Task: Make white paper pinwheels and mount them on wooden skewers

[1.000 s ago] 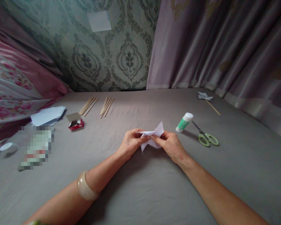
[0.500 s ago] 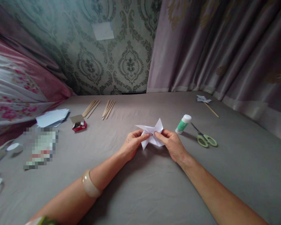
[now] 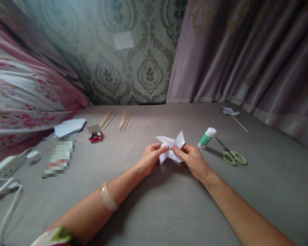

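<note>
A white paper pinwheel (image 3: 171,155) is held between both hands just above the grey cloth, its pointed blades spread out. My left hand (image 3: 152,159) pinches its left side, thumb on top near the centre. On the right side my right hand (image 3: 195,160) grips it the same way, thumb also close to the middle. Between the two thumbs shows a small shiny metal piece (image 3: 170,148), perhaps a pin head. The fingers beneath the paper are mostly hidden. Nearest to my right hand stands a tilted-looking green and white glue stick (image 3: 206,138).
Green-handled scissors (image 3: 233,157) lie right of the glue stick. A pinwheel on a stick (image 3: 236,119) lies far right. Wooden sticks (image 3: 125,120) in two groups, an open red box (image 3: 95,136), paper sheets (image 3: 69,127) and a power strip (image 3: 9,167) are to the left.
The whole view has shifted, so everything appears further right and more of the power strip shows. Both hands keep their grip on the pinwheel, with little visible movement.
</note>
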Demonstrator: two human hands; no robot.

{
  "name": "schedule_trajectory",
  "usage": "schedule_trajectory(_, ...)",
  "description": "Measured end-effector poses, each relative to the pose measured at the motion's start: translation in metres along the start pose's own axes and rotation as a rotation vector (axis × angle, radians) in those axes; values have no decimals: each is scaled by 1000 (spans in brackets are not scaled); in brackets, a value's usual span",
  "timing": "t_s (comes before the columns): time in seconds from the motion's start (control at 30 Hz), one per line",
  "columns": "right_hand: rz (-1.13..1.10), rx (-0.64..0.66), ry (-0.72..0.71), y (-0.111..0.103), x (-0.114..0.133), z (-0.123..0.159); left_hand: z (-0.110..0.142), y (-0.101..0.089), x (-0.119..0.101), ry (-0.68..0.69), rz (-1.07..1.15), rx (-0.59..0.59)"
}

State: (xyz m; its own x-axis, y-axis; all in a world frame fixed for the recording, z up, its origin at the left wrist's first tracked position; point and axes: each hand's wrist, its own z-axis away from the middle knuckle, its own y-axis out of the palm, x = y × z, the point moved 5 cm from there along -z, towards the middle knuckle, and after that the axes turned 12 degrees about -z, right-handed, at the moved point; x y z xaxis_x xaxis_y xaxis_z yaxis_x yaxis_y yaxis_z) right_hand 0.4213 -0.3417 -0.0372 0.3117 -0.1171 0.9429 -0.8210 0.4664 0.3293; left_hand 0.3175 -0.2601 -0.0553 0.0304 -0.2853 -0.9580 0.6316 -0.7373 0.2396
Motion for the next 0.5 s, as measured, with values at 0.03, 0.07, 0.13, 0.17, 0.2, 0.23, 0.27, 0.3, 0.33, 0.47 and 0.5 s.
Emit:
schedule_trajectory(0.03, -15, 8, 1, 0, 0, 0, 0, 0, 0, -1, 1, -1)
schedule_trajectory(0.07, -33, 15, 4, 0, 0, 0, 0, 0, 0, -2, 2, 0)
schedule_trajectory(0.13, -61, 17, 14, 0, -1, 0, 0, 0, 0, -9, 3, 6)
schedule_trajectory(0.17, -67, 14, 19, 0, 0, 0, 0, 0, 0, -13, 3, 11)
schedule_trajectory(0.2, -67, 10, 22, 0, 0, 0, 1, 0, 0, -15, 4, 16)
schedule_trajectory(0.23, -64, 6, 24, 0, 0, 0, 1, 0, 0, -14, 6, 20)
schedule_trajectory(0.27, -60, 3, 24, 0, 1, 0, 1, 0, 0, -12, 7, 24)
schedule_trajectory(0.3, -55, -1, 23, 1, 1, 0, 1, 1, 0, -11, 9, 27)
schedule_trajectory(0.33, -51, -6, 22, 1, 2, 0, 1, 1, -1, -11, 12, 31)
schedule_trajectory(0.47, -49, -23, 17, 2, 3, 1, 2, 3, -2, -23, 8, 42)
schedule_trajectory(0.5, -49, -24, 19, 3, 4, 2, 2, 3, -2, -22, 4, 43)
